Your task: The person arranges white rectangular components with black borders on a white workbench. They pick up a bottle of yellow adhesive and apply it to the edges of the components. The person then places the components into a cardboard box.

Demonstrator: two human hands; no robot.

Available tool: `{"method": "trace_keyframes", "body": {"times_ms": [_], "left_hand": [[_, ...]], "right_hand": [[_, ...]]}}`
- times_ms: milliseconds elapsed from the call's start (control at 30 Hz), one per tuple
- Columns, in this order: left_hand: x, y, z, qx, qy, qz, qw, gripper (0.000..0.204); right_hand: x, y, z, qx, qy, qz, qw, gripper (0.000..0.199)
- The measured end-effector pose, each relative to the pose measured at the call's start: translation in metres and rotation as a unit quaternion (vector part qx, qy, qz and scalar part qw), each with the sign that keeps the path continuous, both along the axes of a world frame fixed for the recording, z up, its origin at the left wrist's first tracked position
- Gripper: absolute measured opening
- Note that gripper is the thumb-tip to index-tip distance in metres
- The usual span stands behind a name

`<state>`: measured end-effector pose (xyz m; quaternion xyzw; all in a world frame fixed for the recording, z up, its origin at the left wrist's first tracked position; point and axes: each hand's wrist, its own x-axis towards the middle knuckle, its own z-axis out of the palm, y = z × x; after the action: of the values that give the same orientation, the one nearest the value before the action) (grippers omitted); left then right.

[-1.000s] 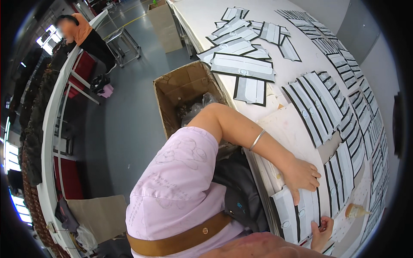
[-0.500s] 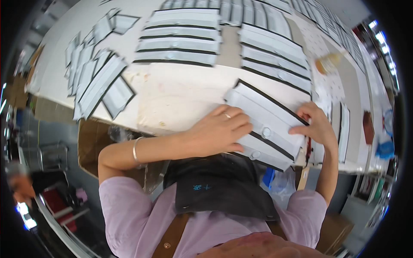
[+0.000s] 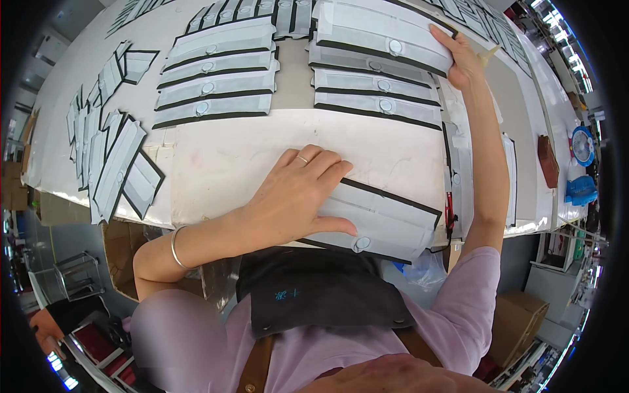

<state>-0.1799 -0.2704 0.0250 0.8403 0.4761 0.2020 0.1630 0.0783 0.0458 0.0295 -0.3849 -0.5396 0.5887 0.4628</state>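
A white flat panel with black edge strips and a round clear button-like piece [image 3: 393, 219] lies at the table's near edge. My left hand [image 3: 295, 190] is on its left end, thumb across the face and fingers bent over the far side, holding it. Farther off to the right, my right hand [image 3: 458, 62] is closed on the right end of a similar panel [image 3: 386, 29], thumb on top. That panel lies over the far end of an overlapping row of like panels [image 3: 377, 101]. The fingers under it are hidden.
Another overlapping row of panels [image 3: 213, 82] lies to the left, with a loose heap [image 3: 118, 164] beyond it. A red-handled tool [image 3: 450, 213] sits at the near right. A dark red object [image 3: 548, 162] and a blue fan [image 3: 582, 145] are farther right.
My right hand has moved up and away from me, carrying one panel onto the right row. My left hand has stayed with the near panel. The view has shifted rightward.
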Motion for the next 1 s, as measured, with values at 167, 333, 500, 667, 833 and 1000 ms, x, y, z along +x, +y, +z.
{"method": "trace_keyframes", "body": {"times_ms": [167, 333, 500, 667, 833, 1000], "left_hand": [[-0.001, 0.012, -0.003, -0.050, -0.002, 0.010, 0.999, 0.056], [-0.016, 0.027, -0.005, -0.081, -0.017, 0.015, 0.996, 0.038], [-0.046, 0.035, 0.008, -0.134, 0.032, 0.024, 0.990, 0.036], [-0.059, 0.052, 0.032, -0.180, 0.071, 0.052, 0.980, 0.034], [-0.049, 0.101, 0.030, -0.020, 0.000, 0.068, 0.997, 0.048], [-0.024, 0.173, -0.018, 0.232, 0.068, 0.039, 0.969, 0.060]], "right_hand": [[-0.006, 0.011, 0.000, 0.012, 0.008, 0.026, 1.000, 0.030], [0.053, 0.038, 0.055, 0.159, 0.006, -0.084, 0.984, 0.022], [0.019, -0.037, 0.120, 0.314, 0.004, -0.093, 0.945, 0.029], [0.025, -0.063, 0.142, 0.355, -0.061, -0.121, 0.925, 0.024], [0.033, -0.086, 0.163, 0.461, -0.174, -0.161, 0.855, 0.015], [0.038, -0.093, 0.170, 0.543, -0.266, -0.175, 0.777, 0.011]]}}
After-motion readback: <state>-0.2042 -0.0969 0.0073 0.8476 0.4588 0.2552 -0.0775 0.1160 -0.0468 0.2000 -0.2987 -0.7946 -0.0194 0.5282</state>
